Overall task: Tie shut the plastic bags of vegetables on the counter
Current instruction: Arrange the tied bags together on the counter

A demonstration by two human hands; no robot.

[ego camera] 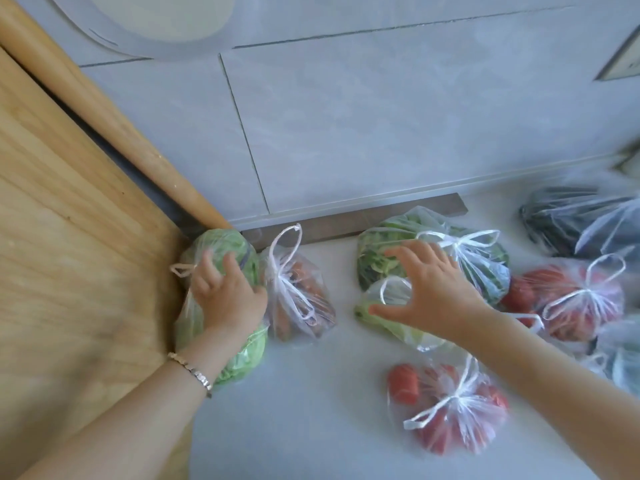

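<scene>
Bags of vegetables (457, 420), eight counted, are lying across the back and right side of the desk (311, 410). Left grip (225, 299), fingers relaxed and holding nothing, is resting on the cabbage bag (225, 244) at the back-left corner. Right grip (436, 289), fingers spread and empty, is hovering directly above the pale-green bag (405, 332), being the nearer hand to its loop (389, 289).
</scene>
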